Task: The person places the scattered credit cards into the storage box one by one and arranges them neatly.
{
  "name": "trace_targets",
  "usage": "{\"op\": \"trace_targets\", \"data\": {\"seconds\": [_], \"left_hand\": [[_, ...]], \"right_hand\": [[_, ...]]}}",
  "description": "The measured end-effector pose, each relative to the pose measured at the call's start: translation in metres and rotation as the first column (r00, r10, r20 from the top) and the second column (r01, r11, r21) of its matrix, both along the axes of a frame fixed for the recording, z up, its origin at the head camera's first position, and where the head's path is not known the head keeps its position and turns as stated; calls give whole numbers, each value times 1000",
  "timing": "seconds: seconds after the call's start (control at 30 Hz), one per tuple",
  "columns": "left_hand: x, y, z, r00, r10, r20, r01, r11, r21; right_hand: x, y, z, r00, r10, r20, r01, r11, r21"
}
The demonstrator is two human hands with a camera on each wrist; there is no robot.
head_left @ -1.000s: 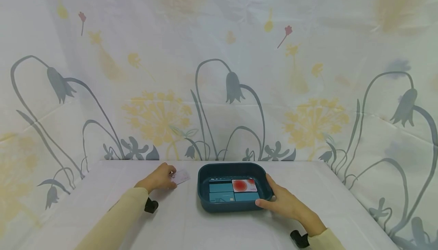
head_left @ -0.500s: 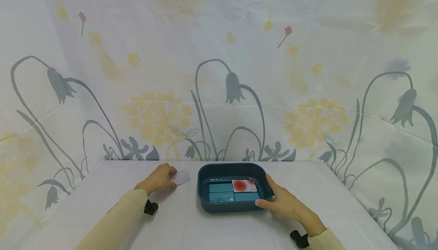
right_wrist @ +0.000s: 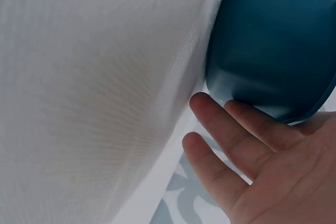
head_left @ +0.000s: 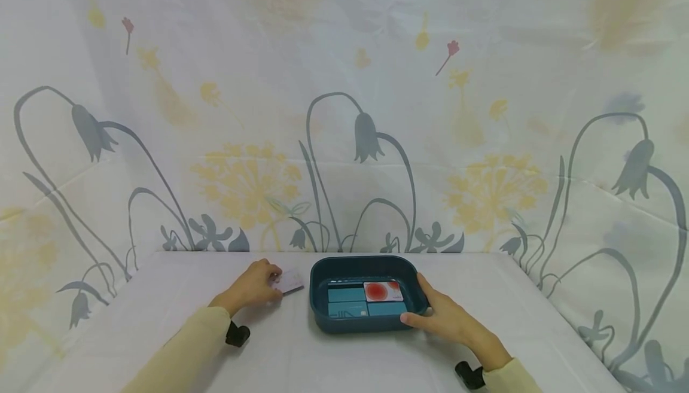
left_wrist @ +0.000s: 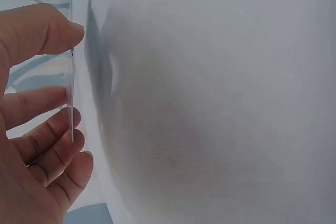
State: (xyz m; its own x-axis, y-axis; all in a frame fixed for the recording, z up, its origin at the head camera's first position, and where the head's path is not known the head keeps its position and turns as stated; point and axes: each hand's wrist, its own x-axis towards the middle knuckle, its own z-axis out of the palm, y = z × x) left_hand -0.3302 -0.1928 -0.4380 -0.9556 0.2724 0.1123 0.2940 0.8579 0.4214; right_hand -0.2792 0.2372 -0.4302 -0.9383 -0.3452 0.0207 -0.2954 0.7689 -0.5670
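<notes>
Left of the box, my left hand [head_left: 252, 287] pinches a pale pinkish card [head_left: 290, 282] between thumb and fingers. The left wrist view shows that card edge-on, thumb at one end and fingertips at the other. A dark teal plastic box [head_left: 366, 325] stands on the table. My right hand [head_left: 447, 316] rests against its right end, thumb on the front wall. In the right wrist view several fingers [right_wrist: 231, 129] stretch out fairly straight, touching or close beside the wall. Inside the box lie a red-and-white card [head_left: 383, 291] and 3 blue cards [head_left: 347, 310].
A white cloth covers the table [head_left: 334, 363]. Behind it hangs a white curtain [head_left: 344, 52] with grey and yellow flower prints. Each wrist carries a small black camera, such as the left camera [head_left: 237, 334].
My left hand has shifted slightly right, bringing the pale card nearer the box. The card's near edge now shows as a dark line. My right hand and the box look almost still.
</notes>
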Motion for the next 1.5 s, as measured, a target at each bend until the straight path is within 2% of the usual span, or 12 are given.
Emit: {"op": "trace_targets", "data": {"seconds": [0.13, 0.33, 0.6, 0.8, 1.07, 1.2, 1.5], "left_hand": [[6, 0, 0, 1000, -5, -27, 5, 1000, 6], [14, -8, 3, 994, -34, -108, 36, 999, 19], [24, -12, 23, 973, -86, -214, 99, 994, 51], [28, -8, 32, 964, -97, -246, 113, 992, 54], [31, 13, 41, 954, -135, -268, 158, 985, 67], [31, 28, 44, 954, -161, -254, 183, 981, 68], [25, 54, 41, 943, -231, -239, 245, 969, 29]], "right_hand": [[-1, 0, -2, 1000, -3, 0, 3, 1000, 3], [-1, -1, -1, 1000, 8, 0, -8, 1000, -5], [1, -1, 2, 1000, 0, 7, 0, 1000, -6], [2, 0, 3, 1000, -2, 3, 2, 1000, -5], [1, 0, 1, 1000, -11, 7, 11, 1000, -9], [1, 0, -2, 1000, -19, 6, 19, 1000, -7], [0, 0, -1, 1000, -8, 2, 8, 1000, -4]]}}
